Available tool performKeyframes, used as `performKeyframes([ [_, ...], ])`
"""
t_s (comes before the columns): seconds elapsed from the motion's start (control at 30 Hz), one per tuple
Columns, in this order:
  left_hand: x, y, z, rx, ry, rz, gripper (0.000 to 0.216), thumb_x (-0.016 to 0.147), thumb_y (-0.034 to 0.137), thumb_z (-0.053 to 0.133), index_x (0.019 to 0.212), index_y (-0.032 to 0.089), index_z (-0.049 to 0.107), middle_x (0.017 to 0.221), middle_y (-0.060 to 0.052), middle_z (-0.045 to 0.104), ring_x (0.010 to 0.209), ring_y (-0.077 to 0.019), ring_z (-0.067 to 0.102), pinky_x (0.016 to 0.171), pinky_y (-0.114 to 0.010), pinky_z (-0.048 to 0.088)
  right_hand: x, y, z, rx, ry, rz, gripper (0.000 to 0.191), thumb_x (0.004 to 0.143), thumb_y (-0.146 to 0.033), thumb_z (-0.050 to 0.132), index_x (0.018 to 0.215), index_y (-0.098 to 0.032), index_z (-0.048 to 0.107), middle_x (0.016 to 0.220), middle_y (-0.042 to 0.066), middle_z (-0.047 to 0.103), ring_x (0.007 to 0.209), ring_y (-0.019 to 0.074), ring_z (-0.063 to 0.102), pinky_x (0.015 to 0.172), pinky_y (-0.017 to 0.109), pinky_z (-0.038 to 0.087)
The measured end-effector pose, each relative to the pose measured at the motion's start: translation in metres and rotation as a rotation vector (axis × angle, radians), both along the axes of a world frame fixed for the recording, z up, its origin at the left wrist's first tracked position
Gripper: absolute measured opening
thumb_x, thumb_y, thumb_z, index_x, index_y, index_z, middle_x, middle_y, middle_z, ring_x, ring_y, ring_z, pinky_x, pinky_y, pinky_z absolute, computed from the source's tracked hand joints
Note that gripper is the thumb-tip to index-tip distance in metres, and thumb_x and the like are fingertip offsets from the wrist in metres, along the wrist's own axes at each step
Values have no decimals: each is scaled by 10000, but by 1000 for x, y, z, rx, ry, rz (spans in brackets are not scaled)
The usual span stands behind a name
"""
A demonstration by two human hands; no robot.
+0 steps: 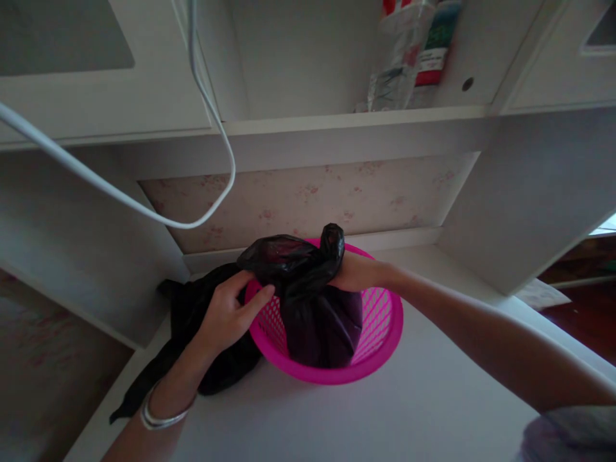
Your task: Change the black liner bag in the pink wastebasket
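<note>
A black plastic bag [322, 327] lies gathered inside a bright pink mesh basket [380, 369], its upper part bunched above the rim. My left hand [231, 311] is at the basket's left rim, fingers tucked under the bag's loose edge and thumb bent over the rim. From the right, my right hand [353, 273] reaches into the basket and grips the bunched bag; the plastic hides its fingertips. Behind my left forearm, another black item [231, 372], limp like cloth or plastic, lies on the white surface beside the basket.
The basket stands on a white desk surface [346, 423] under a cabinet shelf [308, 122]. A white cable [192, 224] loops down at the upper left. Clear plastic containers [392, 83] and a green-and-red package [433, 58] stand on the shelf. White side panels [534, 186] flank the space.
</note>
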State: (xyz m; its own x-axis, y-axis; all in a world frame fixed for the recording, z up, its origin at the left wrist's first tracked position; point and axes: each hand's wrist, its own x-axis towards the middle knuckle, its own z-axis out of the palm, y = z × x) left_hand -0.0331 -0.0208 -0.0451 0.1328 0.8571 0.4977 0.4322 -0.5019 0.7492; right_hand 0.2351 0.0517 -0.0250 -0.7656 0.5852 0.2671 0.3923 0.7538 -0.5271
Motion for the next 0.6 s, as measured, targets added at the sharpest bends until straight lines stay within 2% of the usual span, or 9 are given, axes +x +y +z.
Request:
performKeyframes([
  [0.1,-10,-7,-13,114,156,-17,159,880,384,703,872,253,793,897,-57,799,868,-279,703,922,-428,505,3,0,6,-10,44,32,169,889,-218,608,918,-219,775,981,28,802,970,254,710,1012,427,558],
  [0.17,-8,-9,-17,161,204,-47,282,930,363,619,688,259,718,693,-28,712,725,-239,653,916,-432,477,0,-4,12,-7,60,42,196,897,-243,602,978,-230,780,992,23,799,985,257,713,1016,425,559],
  [0.23,-3,-7,-20,181,209,-40,418,956,357,568,551,256,589,545,6,565,593,-202,555,869,-420,462,-3,-10,20,10,78,37,216,900,-272,608,1029,-234,778,1017,29,798,1001,265,716,1011,426,565],
  [0.3,1,-2,-22,198,188,-17,447,965,373,554,534,254,546,522,16,511,565,-193,510,847,-412,451,-5,-18,30,36,105,19,231,895,-288,631,1070,-236,771,1022,32,799,1020,268,714,1008,418,570],
  [0.43,3,8,-29,226,148,-3,443,1000,411,504,591,259,584,571,-4,558,641,-223,562,877,-434,442,1,-27,56,154,148,-71,239,886,-275,648,1092,-233,762,1004,31,803,1054,276,709,1053,422,557],
  [0.6,6,16,-33,264,147,-8,456,1027,383,438,600,260,542,601,-14,573,671,-229,588,873,-429,436,19,-18,95,373,365,-236,288,895,-342,687,1155,-231,743,1173,50,776,1283,327,625,1190,500,441],
])
